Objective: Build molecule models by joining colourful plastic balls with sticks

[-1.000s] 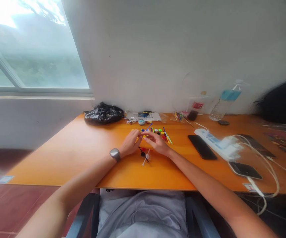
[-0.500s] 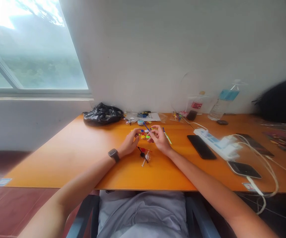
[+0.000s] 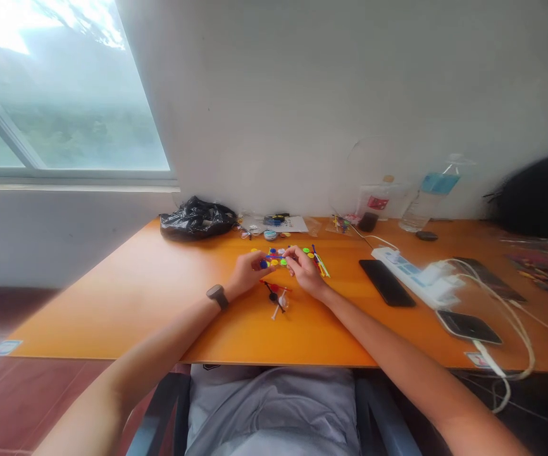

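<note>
Hands, two, bare: the right hand point(image 3: 304, 270) is pinching a slim blue stick point(image 3: 275, 258) between narrowed fingertips, the piece running roughly level toward the left hand point(image 3: 246, 273). The left, a dark watch point(image 3: 217, 294) circling its wrist, is curving its fingers by the stick's other end and a blue disc point(image 3: 263, 265); parts being so small here, whether it is gripping either one cannot be told. Small coloured discs, assorted, are lying on the tabletop point(image 3: 150, 304) around and beyond the fingers. Loose sticks, several, are lying side by side just right of the right hand point(image 3: 320, 261). Cluster, one, of red, black and white pieces point(image 3: 273, 296), is resting nearer the person, below the hands. Black plastic bag point(image 3: 198, 218), one, is slumping at the back left. Black phone point(image 3: 386, 283), one, is lying at right beside a white power strip point(image 3: 400, 266). Bottle, clear, blue-labelled point(image 3: 440, 183), is standing near the wall.
</note>
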Motion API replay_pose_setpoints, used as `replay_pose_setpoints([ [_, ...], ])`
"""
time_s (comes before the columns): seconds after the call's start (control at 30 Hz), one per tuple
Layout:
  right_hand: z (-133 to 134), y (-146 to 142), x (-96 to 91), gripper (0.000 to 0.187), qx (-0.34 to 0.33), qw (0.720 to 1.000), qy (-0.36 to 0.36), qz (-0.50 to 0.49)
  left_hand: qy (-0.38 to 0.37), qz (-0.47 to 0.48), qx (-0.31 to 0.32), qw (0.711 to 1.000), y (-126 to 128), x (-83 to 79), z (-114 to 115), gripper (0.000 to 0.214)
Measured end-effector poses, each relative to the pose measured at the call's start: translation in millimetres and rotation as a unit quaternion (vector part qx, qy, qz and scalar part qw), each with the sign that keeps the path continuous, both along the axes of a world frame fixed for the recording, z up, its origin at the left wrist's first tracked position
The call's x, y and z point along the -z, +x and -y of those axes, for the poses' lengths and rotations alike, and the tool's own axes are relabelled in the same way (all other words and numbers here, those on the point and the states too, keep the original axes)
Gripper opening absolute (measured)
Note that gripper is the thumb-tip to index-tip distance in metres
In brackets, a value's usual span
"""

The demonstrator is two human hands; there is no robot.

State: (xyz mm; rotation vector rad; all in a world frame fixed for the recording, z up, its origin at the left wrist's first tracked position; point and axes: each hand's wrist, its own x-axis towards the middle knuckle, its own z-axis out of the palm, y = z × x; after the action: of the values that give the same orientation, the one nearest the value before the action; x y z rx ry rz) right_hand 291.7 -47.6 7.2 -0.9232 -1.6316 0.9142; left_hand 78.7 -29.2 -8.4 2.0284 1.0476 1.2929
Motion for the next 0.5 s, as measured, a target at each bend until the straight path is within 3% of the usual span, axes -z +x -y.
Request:
replay_pose_setpoints([
  [0.23, 0.6, -1.2, 0.5, 0.023, -0.002, 1.000, 0.008, -0.002, -0.033, 0.051, 0.095, 0.994, 1.8, -14.4, 14.2, 0.039],
  [0.5, 0.9, -1.0, -1.9, 0.021, -0.002, 0.999, 0.039, 0.001, -0.066, 0.061, 0.114, 0.989, 4.2, -11.6, 14.9, 0.038],
])
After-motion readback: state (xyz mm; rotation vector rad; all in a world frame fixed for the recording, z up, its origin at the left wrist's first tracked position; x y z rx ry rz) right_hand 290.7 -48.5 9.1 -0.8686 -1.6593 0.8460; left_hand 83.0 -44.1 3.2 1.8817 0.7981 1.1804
